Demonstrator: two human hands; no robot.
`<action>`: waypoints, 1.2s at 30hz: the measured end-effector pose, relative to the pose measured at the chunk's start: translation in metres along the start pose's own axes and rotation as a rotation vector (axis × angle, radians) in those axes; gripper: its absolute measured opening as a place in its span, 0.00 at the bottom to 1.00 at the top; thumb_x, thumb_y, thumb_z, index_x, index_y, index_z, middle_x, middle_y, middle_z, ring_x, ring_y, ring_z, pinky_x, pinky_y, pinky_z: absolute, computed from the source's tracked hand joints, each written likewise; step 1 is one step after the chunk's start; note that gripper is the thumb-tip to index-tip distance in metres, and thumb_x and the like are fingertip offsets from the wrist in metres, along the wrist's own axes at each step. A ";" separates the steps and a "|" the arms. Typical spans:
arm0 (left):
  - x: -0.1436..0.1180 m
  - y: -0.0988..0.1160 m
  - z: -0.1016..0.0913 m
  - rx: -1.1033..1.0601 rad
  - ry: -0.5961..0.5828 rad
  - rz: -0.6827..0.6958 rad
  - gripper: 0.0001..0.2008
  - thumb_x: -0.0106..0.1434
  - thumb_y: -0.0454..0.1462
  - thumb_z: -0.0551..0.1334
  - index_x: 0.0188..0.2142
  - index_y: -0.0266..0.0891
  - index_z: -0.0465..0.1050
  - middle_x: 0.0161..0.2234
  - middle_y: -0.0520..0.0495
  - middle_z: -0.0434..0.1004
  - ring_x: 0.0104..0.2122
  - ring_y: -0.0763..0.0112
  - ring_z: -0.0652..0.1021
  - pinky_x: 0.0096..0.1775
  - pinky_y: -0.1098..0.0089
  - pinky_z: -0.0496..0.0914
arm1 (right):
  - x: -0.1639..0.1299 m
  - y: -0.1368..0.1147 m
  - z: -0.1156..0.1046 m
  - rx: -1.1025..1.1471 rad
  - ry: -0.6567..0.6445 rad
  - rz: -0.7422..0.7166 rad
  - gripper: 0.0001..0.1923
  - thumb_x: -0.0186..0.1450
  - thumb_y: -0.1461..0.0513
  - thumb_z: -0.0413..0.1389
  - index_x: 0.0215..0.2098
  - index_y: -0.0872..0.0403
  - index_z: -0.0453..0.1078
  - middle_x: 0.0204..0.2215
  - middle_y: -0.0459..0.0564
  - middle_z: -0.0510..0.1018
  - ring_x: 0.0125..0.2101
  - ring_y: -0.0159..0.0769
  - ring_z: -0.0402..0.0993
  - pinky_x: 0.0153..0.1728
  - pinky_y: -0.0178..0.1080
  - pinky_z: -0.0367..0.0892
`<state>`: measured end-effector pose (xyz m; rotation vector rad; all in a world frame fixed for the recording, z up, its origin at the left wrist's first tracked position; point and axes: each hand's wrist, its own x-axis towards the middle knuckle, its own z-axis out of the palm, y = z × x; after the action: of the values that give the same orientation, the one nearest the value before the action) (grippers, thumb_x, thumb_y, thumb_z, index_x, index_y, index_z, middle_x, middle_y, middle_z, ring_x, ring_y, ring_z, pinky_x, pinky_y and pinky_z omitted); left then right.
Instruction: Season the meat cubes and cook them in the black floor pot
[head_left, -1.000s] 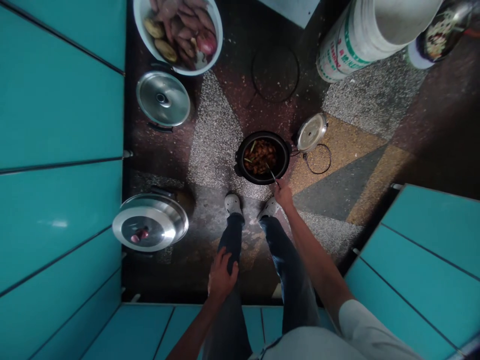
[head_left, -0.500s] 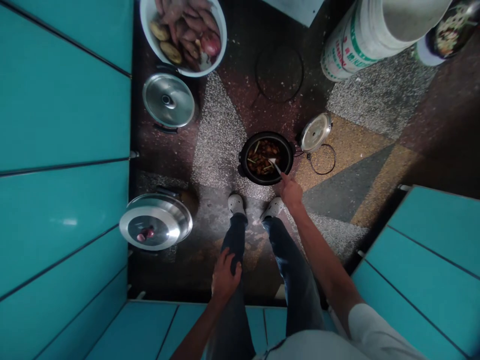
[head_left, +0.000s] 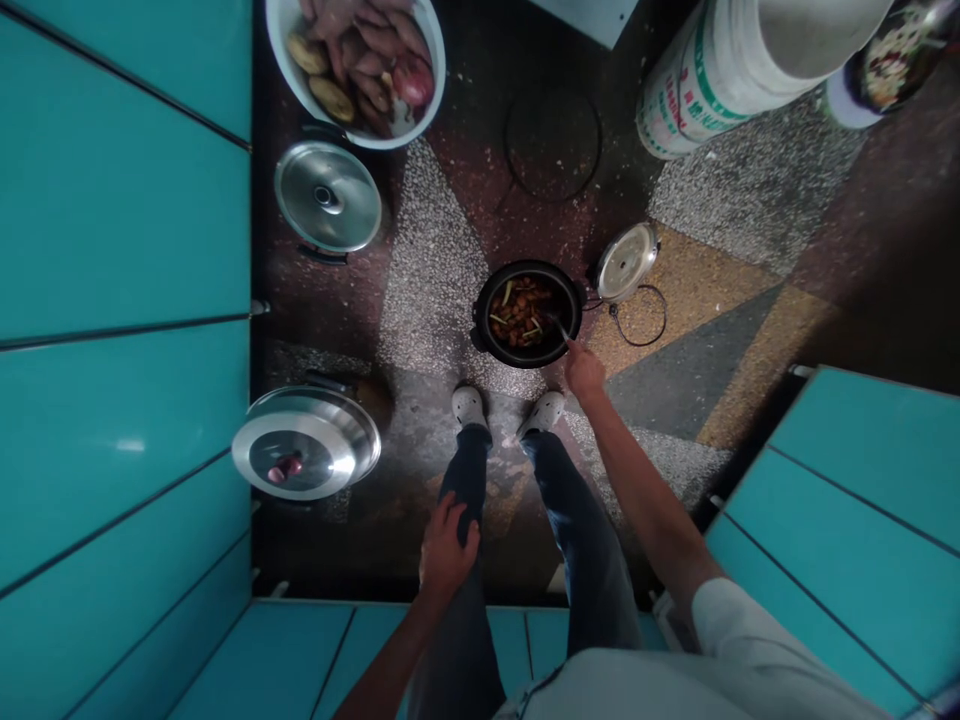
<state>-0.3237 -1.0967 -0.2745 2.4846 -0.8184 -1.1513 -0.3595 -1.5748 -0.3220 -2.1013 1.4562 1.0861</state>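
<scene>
A black pot stands on the floor in front of my feet, holding brown chunks of food with green bits. My right hand reaches down to the pot's right rim and grips a metal spoon whose bowl sits in the food's right side. My left hand rests flat on my left thigh, fingers spread, holding nothing. The pot's small shiny lid lies just right of it with a loop of cord.
A white basin of sweet potatoes sits top left. Two covered steel pots stand along the left teal panels. A white sack and a bowl of food are top right. Another teal panel is lower right.
My right hand has moved the spoon from the pot's near edge up and toward the right side of the food. My left hand stays on my thigh.
</scene>
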 end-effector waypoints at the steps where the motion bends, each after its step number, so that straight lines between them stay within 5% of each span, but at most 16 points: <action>1: 0.000 0.001 0.000 -0.001 -0.002 -0.001 0.16 0.74 0.43 0.63 0.55 0.41 0.83 0.69 0.34 0.78 0.66 0.44 0.80 0.65 0.45 0.80 | -0.003 0.004 -0.004 -0.008 0.002 -0.008 0.31 0.86 0.58 0.39 0.84 0.44 0.61 0.58 0.62 0.83 0.54 0.50 0.85 0.54 0.44 0.75; 6: 0.000 0.002 0.000 0.003 -0.004 -0.008 0.16 0.74 0.43 0.63 0.55 0.42 0.83 0.69 0.34 0.78 0.67 0.44 0.80 0.67 0.44 0.79 | -0.024 0.019 -0.021 -0.129 0.031 -0.097 0.29 0.85 0.57 0.43 0.79 0.42 0.69 0.56 0.61 0.85 0.53 0.52 0.85 0.54 0.47 0.76; 12: -0.002 -0.001 0.003 -0.001 -0.002 0.006 0.16 0.74 0.43 0.63 0.55 0.41 0.83 0.69 0.33 0.77 0.66 0.43 0.80 0.65 0.43 0.79 | -0.020 0.002 -0.028 -0.273 -0.056 -0.185 0.31 0.83 0.66 0.40 0.72 0.50 0.77 0.58 0.65 0.84 0.54 0.55 0.86 0.54 0.49 0.77; 21: -0.004 0.001 0.005 0.000 -0.003 -0.012 0.15 0.75 0.42 0.63 0.56 0.42 0.82 0.70 0.35 0.77 0.67 0.44 0.80 0.65 0.46 0.79 | -0.027 -0.009 -0.036 -0.297 -0.043 -0.372 0.30 0.83 0.64 0.42 0.75 0.44 0.73 0.59 0.63 0.83 0.52 0.54 0.86 0.53 0.50 0.77; 29: -0.006 0.001 0.005 -0.007 0.013 -0.016 0.15 0.74 0.41 0.63 0.55 0.41 0.82 0.69 0.34 0.77 0.67 0.46 0.80 0.67 0.47 0.79 | -0.023 -0.006 -0.037 -0.272 0.024 -0.327 0.31 0.83 0.63 0.42 0.79 0.41 0.69 0.58 0.62 0.83 0.51 0.52 0.86 0.53 0.49 0.76; 36: -0.007 0.000 0.006 0.014 0.022 -0.003 0.16 0.74 0.42 0.63 0.56 0.41 0.82 0.69 0.35 0.77 0.67 0.45 0.80 0.66 0.46 0.79 | -0.004 0.000 -0.021 -0.302 -0.062 -0.372 0.31 0.83 0.62 0.42 0.79 0.40 0.68 0.60 0.61 0.83 0.51 0.50 0.86 0.52 0.47 0.77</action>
<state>-0.3318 -1.0926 -0.2744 2.5059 -0.8193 -1.1212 -0.3521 -1.5866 -0.3056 -2.3911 0.8631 1.2635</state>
